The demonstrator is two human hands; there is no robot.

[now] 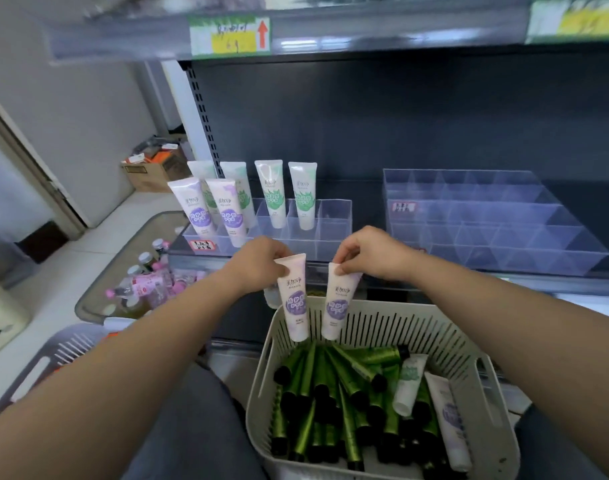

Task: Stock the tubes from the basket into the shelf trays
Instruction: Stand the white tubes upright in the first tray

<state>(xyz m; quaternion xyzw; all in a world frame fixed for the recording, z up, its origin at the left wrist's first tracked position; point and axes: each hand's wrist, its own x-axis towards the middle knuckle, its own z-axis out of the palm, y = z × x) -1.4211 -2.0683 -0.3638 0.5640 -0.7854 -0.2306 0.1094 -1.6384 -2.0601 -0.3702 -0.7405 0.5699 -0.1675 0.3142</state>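
Your left hand (261, 263) pinches one white purple-label tube (293, 306) by its crimp | your right hand (369, 252) pinches a second tube (338, 306) | both hang cap-down above the cream slotted basket (382, 329)

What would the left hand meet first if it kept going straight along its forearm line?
Probably the front wall of the clear plastic divided tray, at its empty right-hand cells. The left hand, pinching a white purple-labelled tube, looks just short of it; depth is unclear.
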